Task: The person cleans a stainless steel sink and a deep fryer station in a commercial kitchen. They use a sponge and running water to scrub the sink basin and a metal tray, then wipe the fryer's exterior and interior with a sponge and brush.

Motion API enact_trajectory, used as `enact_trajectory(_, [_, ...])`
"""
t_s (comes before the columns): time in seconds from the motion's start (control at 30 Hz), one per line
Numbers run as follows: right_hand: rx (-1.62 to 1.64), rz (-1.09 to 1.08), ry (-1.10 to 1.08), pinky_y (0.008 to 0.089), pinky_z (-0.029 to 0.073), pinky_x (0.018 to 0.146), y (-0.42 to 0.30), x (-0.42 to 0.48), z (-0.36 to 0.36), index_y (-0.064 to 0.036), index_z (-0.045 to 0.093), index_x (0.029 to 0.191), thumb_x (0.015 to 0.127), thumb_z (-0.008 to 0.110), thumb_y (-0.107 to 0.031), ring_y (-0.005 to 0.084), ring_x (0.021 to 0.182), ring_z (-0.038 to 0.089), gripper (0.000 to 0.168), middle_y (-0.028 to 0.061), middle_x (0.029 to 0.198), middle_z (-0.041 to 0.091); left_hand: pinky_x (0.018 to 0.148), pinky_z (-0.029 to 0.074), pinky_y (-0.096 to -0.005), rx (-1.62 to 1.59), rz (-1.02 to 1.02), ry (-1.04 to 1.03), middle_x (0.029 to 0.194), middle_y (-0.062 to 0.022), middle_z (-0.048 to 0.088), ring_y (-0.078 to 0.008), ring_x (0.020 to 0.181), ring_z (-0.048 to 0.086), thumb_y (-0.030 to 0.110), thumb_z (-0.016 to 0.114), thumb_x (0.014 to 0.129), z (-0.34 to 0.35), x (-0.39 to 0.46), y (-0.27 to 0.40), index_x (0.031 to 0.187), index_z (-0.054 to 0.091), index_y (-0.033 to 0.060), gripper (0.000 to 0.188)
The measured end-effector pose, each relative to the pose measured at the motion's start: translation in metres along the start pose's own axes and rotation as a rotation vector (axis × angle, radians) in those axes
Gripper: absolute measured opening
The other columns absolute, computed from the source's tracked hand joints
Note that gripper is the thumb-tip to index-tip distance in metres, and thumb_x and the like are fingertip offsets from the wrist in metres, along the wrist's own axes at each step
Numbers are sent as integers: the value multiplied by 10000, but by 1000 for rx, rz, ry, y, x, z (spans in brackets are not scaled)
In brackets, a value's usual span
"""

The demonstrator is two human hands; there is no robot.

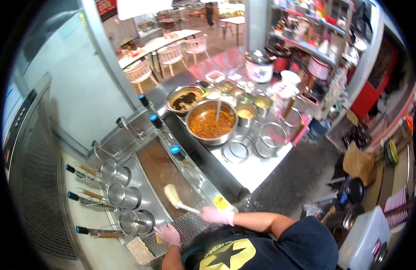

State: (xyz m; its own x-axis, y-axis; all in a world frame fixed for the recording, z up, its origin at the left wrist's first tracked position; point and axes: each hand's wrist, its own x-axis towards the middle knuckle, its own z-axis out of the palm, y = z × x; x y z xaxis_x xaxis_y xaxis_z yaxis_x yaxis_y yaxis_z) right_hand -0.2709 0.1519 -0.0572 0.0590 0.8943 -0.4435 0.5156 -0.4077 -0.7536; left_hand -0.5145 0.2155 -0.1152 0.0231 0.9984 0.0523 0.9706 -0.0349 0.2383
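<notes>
My right hand, in a pale pink glove, is closed around the white handle of a brush with cream bristles. The brush head is over a rectangular well of brown liquid in a steel cooking station. My left hand, gloved too, rests at the left end of a perforated steel strip; something small and yellow shows under it, and its grip is unclear. Beside it lies a folded beige cloth. Wire-mesh strainer baskets with wooden handles sit in round openings left of the well.
Blue-topped taps line the well's far side. Beyond a dark gap, a steel table bears a large bowl of reddish-brown food, a second bowl, mesh strainers and a rice cooker. A lidded plastic bin stands at right.
</notes>
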Motion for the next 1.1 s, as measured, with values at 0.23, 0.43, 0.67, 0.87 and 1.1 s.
enact_trajectory(0.23, [5, 84, -93, 426, 468, 757, -14, -4, -9, -39, 626, 1014, 863, 479, -351, 351, 834, 624, 376, 210, 832, 639, 1094, 112, -490, 34, 82, -19, 1359, -213, 360, -389, 1332, 176, 378, 522, 829, -9, -17, -8, 1236, 468, -36, 583])
enact_trajectory(0.43, [-173, -76, 10, 452, 492, 659, 4, 8, 9, 1, 630, 857, 842, 497, -225, 386, 805, 620, 263, 242, 853, 631, 1101, 96, -462, 64, 145, -8, 1436, -178, 255, -350, 1363, 117, 486, 448, 855, 10, -15, -22, 1343, 364, 13, 684])
enact_trajectory(0.67, [-320, -76, -1, 376, 485, 725, -8, -3, -14, -49, 546, 1176, 879, 513, -332, 305, 798, 637, 412, 182, 863, 645, 1109, 95, -442, -105, -7, 62, 1445, -199, 219, -319, 1365, 135, 380, 505, 840, -2, -25, -28, 1344, 334, -11, 660])
enact_trajectory(0.87, [-437, -133, 74, 419, 483, 742, -28, -15, -17, -81, 523, 1213, 869, 522, -333, 350, 844, 618, 427, 188, 872, 641, 1106, 101, -443, 22, -1, 16, 1451, -198, 205, -335, 1359, 146, 407, 523, 828, 16, -43, -43, 1374, 278, 2, 722])
enact_trajectory(1.1, [-432, -125, 219, 438, 474, 674, -20, -7, -10, -58, 560, 1121, 876, 509, -323, 353, 772, 624, 364, 200, 787, 631, 1108, 95, -448, -157, -57, 74, 1455, -192, 191, -330, 1360, 144, 428, 603, 771, -8, -38, -32, 1396, 230, 26, 831])
